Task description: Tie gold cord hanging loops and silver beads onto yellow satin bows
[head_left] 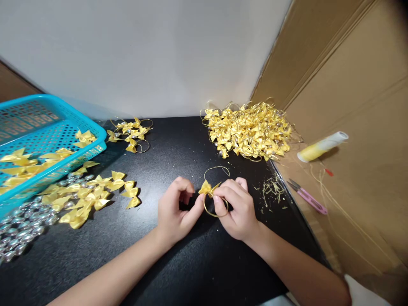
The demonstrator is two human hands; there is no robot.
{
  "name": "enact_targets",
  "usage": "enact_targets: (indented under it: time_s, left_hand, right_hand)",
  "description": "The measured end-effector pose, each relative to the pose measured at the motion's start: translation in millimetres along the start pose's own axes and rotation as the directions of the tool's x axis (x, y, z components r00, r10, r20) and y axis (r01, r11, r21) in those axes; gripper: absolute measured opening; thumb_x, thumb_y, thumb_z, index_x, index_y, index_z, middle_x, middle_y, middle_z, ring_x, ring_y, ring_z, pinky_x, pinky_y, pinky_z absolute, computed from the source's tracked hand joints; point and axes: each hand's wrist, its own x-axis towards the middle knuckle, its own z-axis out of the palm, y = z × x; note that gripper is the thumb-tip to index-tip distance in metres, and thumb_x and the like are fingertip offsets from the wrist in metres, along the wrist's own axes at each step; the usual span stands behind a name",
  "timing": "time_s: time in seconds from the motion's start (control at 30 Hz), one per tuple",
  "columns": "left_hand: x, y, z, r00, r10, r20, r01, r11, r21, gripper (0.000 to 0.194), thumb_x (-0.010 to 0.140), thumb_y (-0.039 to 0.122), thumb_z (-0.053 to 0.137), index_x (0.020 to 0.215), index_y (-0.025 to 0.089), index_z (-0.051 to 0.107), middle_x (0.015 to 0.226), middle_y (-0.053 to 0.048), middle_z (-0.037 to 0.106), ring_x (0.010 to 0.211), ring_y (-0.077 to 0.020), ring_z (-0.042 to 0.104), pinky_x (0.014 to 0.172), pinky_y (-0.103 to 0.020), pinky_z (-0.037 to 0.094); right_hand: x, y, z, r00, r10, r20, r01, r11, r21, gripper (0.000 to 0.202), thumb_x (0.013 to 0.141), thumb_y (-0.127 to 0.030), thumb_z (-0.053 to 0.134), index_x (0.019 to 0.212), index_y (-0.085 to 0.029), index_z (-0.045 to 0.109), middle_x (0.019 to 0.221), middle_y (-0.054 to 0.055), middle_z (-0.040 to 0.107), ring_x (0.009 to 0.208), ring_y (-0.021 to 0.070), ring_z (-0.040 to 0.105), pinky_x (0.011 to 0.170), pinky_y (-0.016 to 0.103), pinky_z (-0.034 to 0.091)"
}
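Observation:
Between my hands is a yellow ribbon bow (206,187) with a gold cord loop (211,213) below it and a loose cord tail (216,167) curving above. My right hand (238,209) pinches the bow's right side and cord between thumb and fingertips. From the other side, my left hand (178,209) presses its thumb tip against the bow's lower left, its other fingers curled in. Left of it lie loose yellow bows (92,196) on the black table (153,238), beside silvery beads (24,229).
A blue plastic basket (101,135) with yellow bows stands at left. Several corded bows (132,132) lie behind, and a large heap (250,131) sits at back right. Cord trimmings (272,189), pink thread snips (308,199) and a thread spool tube (321,146) are at right, near cardboard.

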Motion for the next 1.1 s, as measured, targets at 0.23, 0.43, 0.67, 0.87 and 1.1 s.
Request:
enact_targets:
  time_s: [0.23, 0.43, 0.67, 0.87, 1.1]
  left_hand:
    - [4.3, 7.6, -3.2, 0.991, 0.131, 0.008, -0.131, 0.985, 0.110, 0.017, 0.076, 0.004, 0.069, 0.086, 0.017, 0.065, 0.067, 0.003, 0.059, 0.056, -0.0087, 0.050, 0.050, -0.019, 0.041]
    - [2.7, 7.6, -2.8, 0.993, 0.118, 0.030, -0.119, 0.991, 0.064, 0.016, 0.077, 0.004, 0.070, 0.088, 0.015, 0.068, 0.067, 0.002, 0.059, 0.056, -0.0078, 0.051, 0.049, -0.018, 0.043]
    - [0.5, 4.9, -4.5, 0.988, 0.139, 0.061, -0.142, 0.989, 0.035, 0.017, 0.077, 0.002, 0.070, 0.088, 0.014, 0.070, 0.070, 0.000, 0.063, 0.058, -0.0083, 0.056, 0.054, -0.019, 0.047]
    - [-0.8, 0.5, -3.9, 0.987, 0.144, 0.072, -0.148, 0.987, 0.064, 0.018, 0.078, 0.003, 0.070, 0.091, 0.015, 0.071, 0.068, 0.001, 0.060, 0.058, -0.0085, 0.056, 0.054, -0.020, 0.046]
    - [-2.4, -7.0, -5.4, 0.972, 0.200, 0.123, -0.216, 0.968, 0.131, 0.015, 0.082, 0.012, 0.068, 0.096, 0.018, 0.071, 0.069, 0.000, 0.061, 0.058, -0.0107, 0.057, 0.054, -0.023, 0.047]
  right_hand:
    - [-1.2, -0.1, 0.3, 0.999, -0.013, -0.030, 0.012, 0.999, -0.033, 0.013, 0.090, -0.014, 0.047, 0.081, -0.019, 0.056, 0.071, 0.001, 0.062, 0.067, 0.0150, 0.056, 0.073, 0.036, 0.032]
    - [-2.4, -1.4, 1.3, 0.999, 0.005, -0.031, -0.007, 0.999, -0.034, 0.014, 0.090, -0.015, 0.048, 0.080, -0.019, 0.056, 0.070, 0.001, 0.062, 0.066, 0.0150, 0.056, 0.073, 0.036, 0.032]
    - [-4.1, -1.6, 5.7, 0.997, 0.069, -0.047, -0.069, 0.998, 0.013, 0.011, 0.089, -0.016, 0.051, 0.078, -0.019, 0.056, 0.065, -0.001, 0.056, 0.062, 0.0138, 0.053, 0.071, 0.034, 0.033]
    - [-2.7, -3.9, 2.9, 0.995, 0.093, 0.019, -0.094, 0.994, 0.062, 0.005, 0.084, -0.019, 0.053, 0.081, -0.018, 0.056, 0.067, -0.001, 0.055, 0.063, 0.0146, 0.053, 0.070, 0.034, 0.033]
    - [-0.4, -5.3, 1.8, 0.980, 0.179, 0.083, -0.190, 0.969, 0.155, 0.010, 0.088, -0.025, 0.053, 0.081, -0.019, 0.058, 0.071, -0.001, 0.059, 0.068, 0.0147, 0.056, 0.072, 0.033, 0.034]
